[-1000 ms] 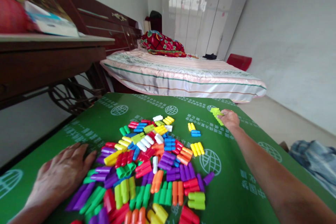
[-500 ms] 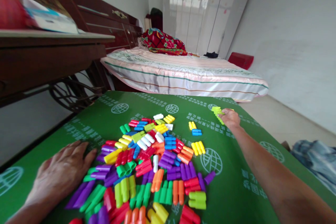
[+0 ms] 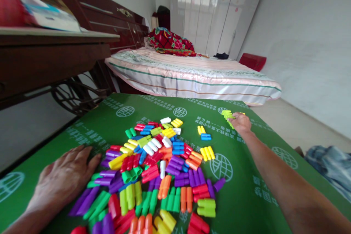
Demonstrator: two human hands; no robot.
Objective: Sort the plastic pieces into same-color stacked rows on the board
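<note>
My left hand (image 3: pixel 67 173) lies flat on the green board, palm down, fingers stretched out, beside the left edge of a loose pile of plastic peg-shaped building blocks (image 3: pixel 153 172). These are joined tubes in red, purple, green, orange, white, blue and yellow. Over at the board's far right, the fingers of my right hand (image 3: pixel 240 121) are closed on a row of lime-green blocks (image 3: pixel 227 115) resting on the board. A bit of yellow block (image 3: pixel 242 113) shows behind that hand; the rest of it is hidden.
The green printed board (image 3: pixel 246 197) carries a few stray blocks, such as a yellow one (image 3: pixel 207 153) and a blue one (image 3: pixel 206 136). Beyond it stands a bed (image 3: pixel 197 76). A dark wooden table (image 3: pixel 55 56) is on the left, and bluish cloth (image 3: pixel 327 168) lies at right.
Both hands stay in nearly the same places, and the pile looks unchanged. Only the camera's view has shifted slightly.
</note>
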